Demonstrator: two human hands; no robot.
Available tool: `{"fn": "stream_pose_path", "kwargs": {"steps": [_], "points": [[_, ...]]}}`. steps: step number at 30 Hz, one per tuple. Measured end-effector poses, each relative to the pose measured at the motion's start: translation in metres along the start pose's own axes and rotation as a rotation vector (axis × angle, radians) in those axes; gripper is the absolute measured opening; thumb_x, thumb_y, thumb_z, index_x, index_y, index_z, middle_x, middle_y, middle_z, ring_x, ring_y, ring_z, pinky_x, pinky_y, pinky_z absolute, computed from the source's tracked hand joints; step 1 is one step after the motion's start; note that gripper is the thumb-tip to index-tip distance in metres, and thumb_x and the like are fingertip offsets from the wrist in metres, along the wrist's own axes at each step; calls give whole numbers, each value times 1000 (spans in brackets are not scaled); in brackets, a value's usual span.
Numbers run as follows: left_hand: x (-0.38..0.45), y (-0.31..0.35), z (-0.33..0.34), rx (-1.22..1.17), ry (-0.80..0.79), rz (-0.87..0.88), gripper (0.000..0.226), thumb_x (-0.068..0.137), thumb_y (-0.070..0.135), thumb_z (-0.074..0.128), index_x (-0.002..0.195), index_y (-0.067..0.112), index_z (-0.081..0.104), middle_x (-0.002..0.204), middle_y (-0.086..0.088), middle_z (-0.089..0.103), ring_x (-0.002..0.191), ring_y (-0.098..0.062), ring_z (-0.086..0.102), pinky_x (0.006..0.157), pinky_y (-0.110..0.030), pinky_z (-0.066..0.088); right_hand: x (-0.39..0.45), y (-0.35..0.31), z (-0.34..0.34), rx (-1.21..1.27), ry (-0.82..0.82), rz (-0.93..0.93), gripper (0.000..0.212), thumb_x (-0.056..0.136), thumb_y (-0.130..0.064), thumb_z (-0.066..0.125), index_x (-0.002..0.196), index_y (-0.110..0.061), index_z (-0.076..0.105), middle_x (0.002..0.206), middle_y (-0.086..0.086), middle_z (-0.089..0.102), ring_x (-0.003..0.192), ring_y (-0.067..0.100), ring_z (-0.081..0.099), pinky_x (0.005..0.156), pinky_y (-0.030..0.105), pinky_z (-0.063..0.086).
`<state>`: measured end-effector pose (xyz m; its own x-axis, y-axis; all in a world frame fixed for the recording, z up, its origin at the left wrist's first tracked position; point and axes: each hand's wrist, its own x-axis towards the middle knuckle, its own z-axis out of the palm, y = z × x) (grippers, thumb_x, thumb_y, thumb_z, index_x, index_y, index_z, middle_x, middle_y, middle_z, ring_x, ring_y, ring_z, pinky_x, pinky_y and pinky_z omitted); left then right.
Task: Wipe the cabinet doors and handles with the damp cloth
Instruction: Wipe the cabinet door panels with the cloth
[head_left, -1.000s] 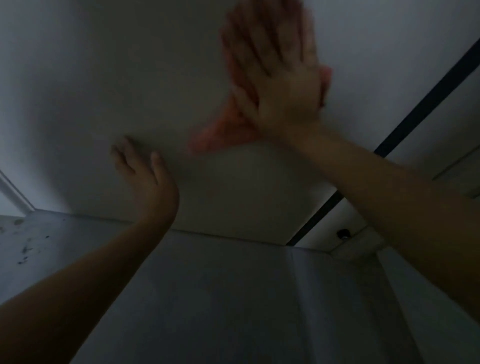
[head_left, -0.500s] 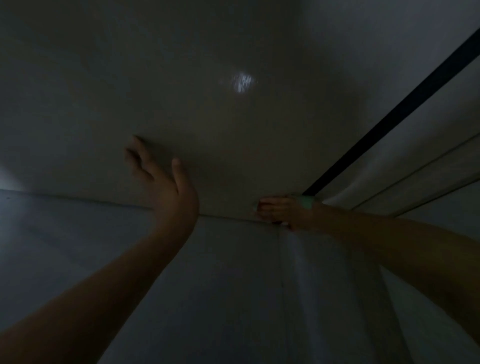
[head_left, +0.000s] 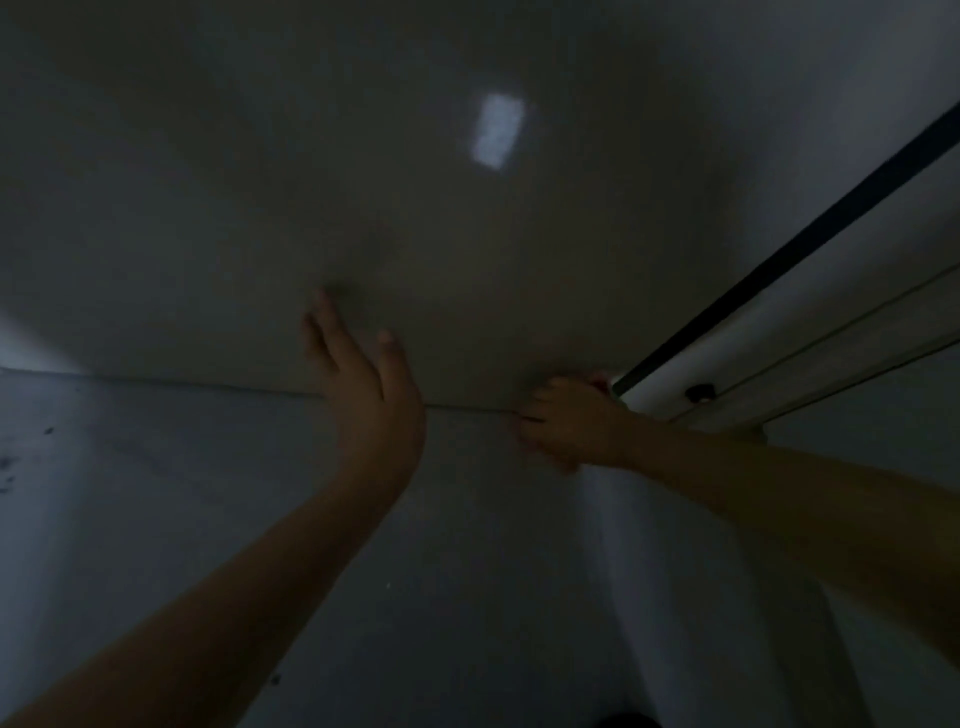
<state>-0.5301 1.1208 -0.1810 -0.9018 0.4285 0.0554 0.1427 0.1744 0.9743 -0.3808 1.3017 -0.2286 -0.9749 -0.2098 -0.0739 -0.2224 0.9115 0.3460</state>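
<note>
The scene is dim. A pale cabinet door (head_left: 363, 182) fills the upper part of the head view, with a small light reflection on it. My left hand (head_left: 363, 384) lies flat and open against the door near its lower edge. My right hand (head_left: 566, 421) is closed at the door's lower right corner. A small pinkish bit of the cloth (head_left: 598, 383) shows above its fingers; the rest of the cloth is hidden under the hand.
A dark vertical gap (head_left: 789, 249) separates this door from the neighbouring white door (head_left: 883, 270) on the right. A small dark knob (head_left: 698, 391) sits near that door's bottom. The grey floor (head_left: 156, 493) below has dark specks at the left.
My right hand has swept with the cloth from high on the door down to its lower right corner. My left hand has stayed flat on the door. The view has darkened.
</note>
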Motion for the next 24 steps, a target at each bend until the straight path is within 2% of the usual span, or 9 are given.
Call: {"fn": "stream_pose_path", "kwargs": {"steps": [2, 5, 8, 10, 12, 15, 17, 20, 24], "points": [[0, 1, -16, 34, -4, -94, 68, 91, 35, 32, 150, 7, 13, 156, -18, 5, 144, -23, 11, 108, -15, 9, 26, -30, -16, 163, 61, 142, 20, 64, -21, 78, 83, -20, 73, 74, -1, 66, 60, 22, 62, 56, 24, 45], [-6, 11, -51, 60, -48, -199, 53, 101, 23, 36, 149, 9, 19, 153, -14, 11, 138, -21, 25, 101, -12, 19, 58, -66, -53, 359, 281, 303, 24, 84, -30, 57, 91, -16, 74, 77, 3, 68, 62, 26, 64, 50, 28, 50], [-12, 26, -91, 136, -121, -336, 42, 100, 21, 36, 141, 16, 39, 141, -5, 39, 114, -10, 48, 98, -17, 34, 82, -89, -111, 569, 239, 400, 37, 87, -33, 47, 106, -10, 70, 88, 6, 68, 72, 24, 66, 61, 32, 56], [-17, 49, -129, 151, -248, -452, 39, 97, 22, 36, 134, 20, 49, 133, -4, 53, 115, -15, 54, 103, -36, 42, 97, -103, -166, 724, 186, 550, 39, 89, -36, 45, 111, -12, 68, 93, 6, 66, 78, 21, 66, 67, 32, 55], [-21, 87, -166, 102, -390, -523, 35, 99, 23, 36, 131, 23, 51, 127, -1, 58, 114, -15, 56, 102, -42, 43, 108, -115, -221, 899, 156, 695, 38, 91, -39, 46, 114, -15, 67, 98, 5, 63, 83, 17, 63, 74, 28, 50], [-28, 164, -223, -27, -468, -603, 30, 101, 16, 39, 127, 18, 54, 119, -3, 62, 95, -5, 61, 86, -15, 49, 129, -126, -306, 1132, 133, 783, 31, 92, -34, 53, 114, -17, 66, 101, 4, 62, 89, 10, 59, 80, 21, 46], [-33, 227, -271, -44, -461, -613, 28, 100, 12, 41, 123, 13, 56, 115, -6, 63, 91, -5, 61, 75, -6, 47, 146, -128, -376, 1274, 131, 796, 32, 91, -34, 53, 113, -16, 67, 101, 3, 64, 90, 5, 56, 81, 10, 42], [-47, 302, -331, -7, -441, -616, 26, 99, 21, 44, 122, 23, 56, 111, 5, 64, 91, 6, 59, 77, -7, 44, 163, -128, -470, 1456, 86, 732, 36, 91, -36, 50, 115, -14, 66, 102, 2, 63, 88, 1, 57, 79, 2, 38], [-77, 393, -404, -3, -316, -635, 22, 95, 31, 53, 117, 28, 57, 112, 5, 65, 102, -4, 60, 94, -27, 44, 181, -138, -581, 1574, 12, 535, 35, 89, -37, 50, 113, -18, 66, 100, -4, 59, 87, -1, 57, 78, 2, 40]]}}
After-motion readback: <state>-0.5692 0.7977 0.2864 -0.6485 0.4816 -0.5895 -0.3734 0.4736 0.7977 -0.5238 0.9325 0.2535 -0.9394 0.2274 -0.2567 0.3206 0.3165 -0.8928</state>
